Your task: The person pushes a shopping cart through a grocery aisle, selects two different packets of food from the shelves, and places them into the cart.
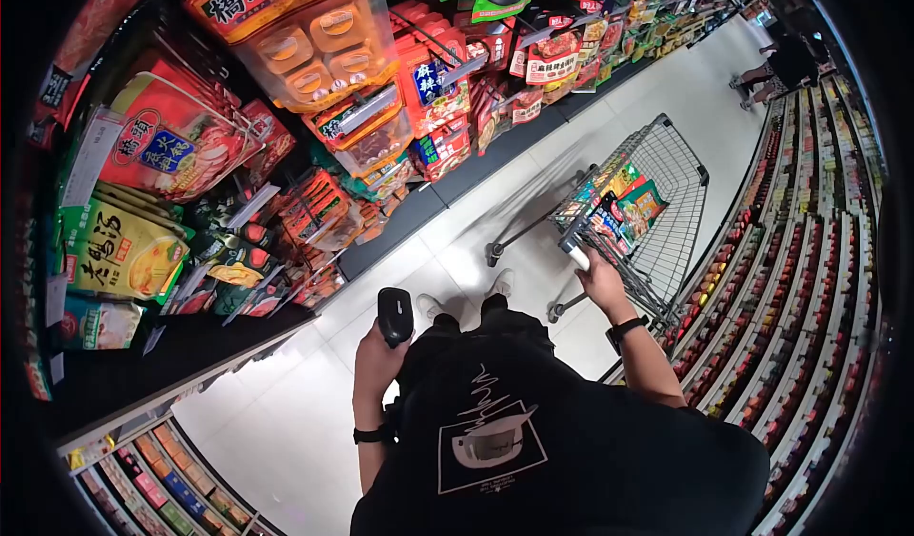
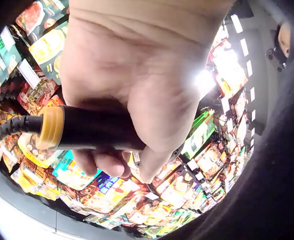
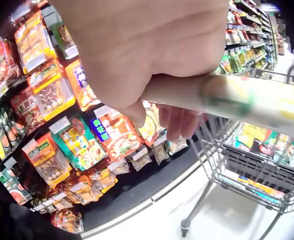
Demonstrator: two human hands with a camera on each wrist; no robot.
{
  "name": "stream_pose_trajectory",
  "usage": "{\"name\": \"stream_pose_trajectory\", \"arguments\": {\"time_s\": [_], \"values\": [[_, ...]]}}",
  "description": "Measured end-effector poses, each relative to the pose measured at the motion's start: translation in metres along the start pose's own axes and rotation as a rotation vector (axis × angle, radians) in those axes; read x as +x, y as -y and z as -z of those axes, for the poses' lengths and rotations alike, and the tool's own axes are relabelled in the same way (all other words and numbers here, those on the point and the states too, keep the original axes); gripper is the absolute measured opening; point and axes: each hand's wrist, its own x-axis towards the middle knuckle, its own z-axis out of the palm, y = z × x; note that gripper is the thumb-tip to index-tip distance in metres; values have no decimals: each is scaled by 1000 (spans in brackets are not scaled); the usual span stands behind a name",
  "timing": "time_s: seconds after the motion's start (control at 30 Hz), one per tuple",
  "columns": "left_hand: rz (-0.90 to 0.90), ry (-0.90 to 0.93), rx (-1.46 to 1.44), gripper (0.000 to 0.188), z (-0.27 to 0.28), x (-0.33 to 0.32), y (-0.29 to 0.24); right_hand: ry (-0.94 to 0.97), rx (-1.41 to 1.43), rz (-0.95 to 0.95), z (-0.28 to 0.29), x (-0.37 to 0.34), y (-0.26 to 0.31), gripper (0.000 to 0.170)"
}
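My left hand (image 1: 378, 363) grips a black handheld barcode scanner (image 1: 395, 315), its rounded head upward in the head view. In the left wrist view, fingers and thumb wrap its dark handle (image 2: 99, 127), which ends in a yellow ring (image 2: 52, 127) and a ribbed cord (image 2: 18, 126). With its fingers curled around the light push bar (image 3: 252, 102), my right hand (image 1: 602, 284) holds a wire shopping cart (image 1: 687, 203). Several colourful food packets (image 1: 624, 214) lie inside the cart's basket.
Hanging soup and hot pot seasoning packets (image 1: 181, 141) fill the shelving on the left and ahead. Long shelves of bottles and jars (image 1: 762, 317) curve along the right. Another person (image 1: 790, 60) stands far up the aisle. Pale floor tiles (image 1: 276, 431) run between.
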Motion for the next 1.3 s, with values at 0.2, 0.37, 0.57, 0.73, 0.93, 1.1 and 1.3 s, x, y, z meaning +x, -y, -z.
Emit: {"name": "stream_pose_trajectory", "arguments": {"time_s": [0.2, 0.37, 0.57, 0.73, 0.93, 1.1, 1.3], "values": [[-81, 65, 42, 42, 6, 13, 5, -62, -86, -171, 6, -76, -69, 35], [-149, 143, 113, 41, 1, 33, -7, -95, -364, -337, -24, -78, -97, 30], [-240, 216, 217, 42, -17, 63, -40, -194, -374, -363, -21, -72, -79, 24], [-277, 356, 196, 44, -44, 81, -92, -311, -300, -376, -15, -59, -79, 19], [-306, 402, 320, 46, -77, 96, -126, -352, -253, -355, -2, -40, -92, 16], [-318, 447, 234, 46, -100, 102, -169, -419, -246, -319, 4, -16, -117, 17], [-419, 437, 338, 47, -132, 126, -203, -506, -193, -271, 24, 19, -148, 9]]}}
